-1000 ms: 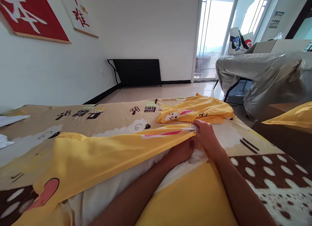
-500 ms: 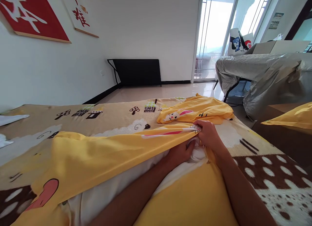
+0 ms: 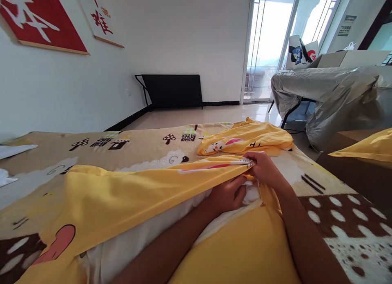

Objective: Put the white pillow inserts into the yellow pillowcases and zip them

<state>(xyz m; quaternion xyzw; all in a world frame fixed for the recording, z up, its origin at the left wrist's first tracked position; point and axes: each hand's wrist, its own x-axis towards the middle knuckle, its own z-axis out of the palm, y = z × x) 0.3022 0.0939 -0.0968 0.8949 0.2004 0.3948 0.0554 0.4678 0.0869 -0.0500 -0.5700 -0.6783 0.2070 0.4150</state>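
A yellow pillowcase (image 3: pixel 128 194) with rabbit print is stretched across in front of me, its opening gaping towards me. A white pillow (image 3: pixel 141 235) shows between its upper and lower yellow layers. My right hand (image 3: pixel 265 169) pinches the pillowcase's right end, where the cloth gathers to a point. My left hand (image 3: pixel 229 194) reaches into the opening just below, fingers curled closed at the white pillow's end and the yellow cloth. What exactly the left fingers grip is partly hidden. Just beyond lies a second yellow rabbit-print cloth (image 3: pixel 248 139), crumpled.
Everything rests on a patterned fleece blanket (image 3: pixel 147 137). White items (image 3: pixel 15 151) lie at its left edge. At right are another yellow cloth (image 3: pixel 367 147) and a table under a silvery cover (image 3: pixel 321 81) bearing a box (image 3: pixel 352 59). A black folded frame (image 3: pixel 174 90) leans against the far wall.
My left hand has shifted slightly up and right, its fingers curling tighter near the cloth's edge. My right hand has moved marginally right, still pinching the pillowcase.
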